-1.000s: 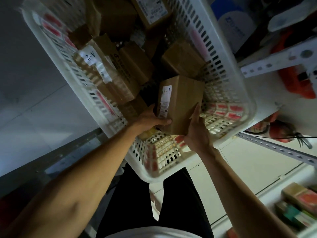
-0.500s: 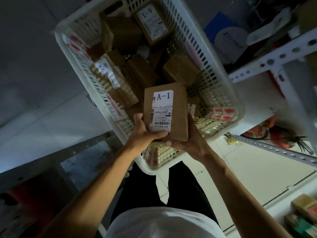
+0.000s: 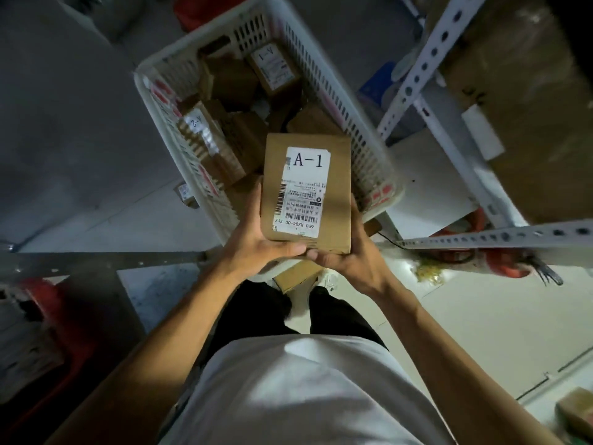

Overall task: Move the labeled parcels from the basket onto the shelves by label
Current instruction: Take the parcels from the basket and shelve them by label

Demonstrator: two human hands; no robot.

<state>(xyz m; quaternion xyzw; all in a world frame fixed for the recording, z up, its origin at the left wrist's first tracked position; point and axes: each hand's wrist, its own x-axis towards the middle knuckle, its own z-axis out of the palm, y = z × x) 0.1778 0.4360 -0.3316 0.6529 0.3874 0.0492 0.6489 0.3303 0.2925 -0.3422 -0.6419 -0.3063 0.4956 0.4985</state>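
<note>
**A:** Two hands on one box here. The left hand [image 3: 256, 242] and the right hand [image 3: 349, 255] both cradle the A-1 parcel [image 3: 306, 192] from its near end, thumbs curled up over the bottom edge, fingers wrapped under it.

**B:** And look how it's tilted: label face straight up at the camera, "A-1" at the top. I'd say that's held for reading, not for carrying.

**A:** Agreed. The parcel is lifted clear of the basket [image 3: 378, 168], hanging above its near end, touching nothing but the hands.

**B:** Plenty left in there. I can pick out an A-2 parcel [image 3: 200, 130] lying along the left wall, and another box marked A-1 [image 3: 271, 65] at the far end, label upside down from here. The rest are brown boxes piled loosely, labels hidden.

**A:** Shelving on the right, the white perforated shelf frame [image 3: 494, 237] with an upright rising beside the basket. Whether that level is the A-1 spot, I can't tell; no shelf tag reads from this angle.

**B:** So the judgement: sorting step, label being checked, placement not yet done. A grip at one end only suits a light box; for the reach to the shelf I'd want a hand further along it.

**A:** One small box [image 3: 296, 277] also sits on the floor by the feet, label not visible.
</note>
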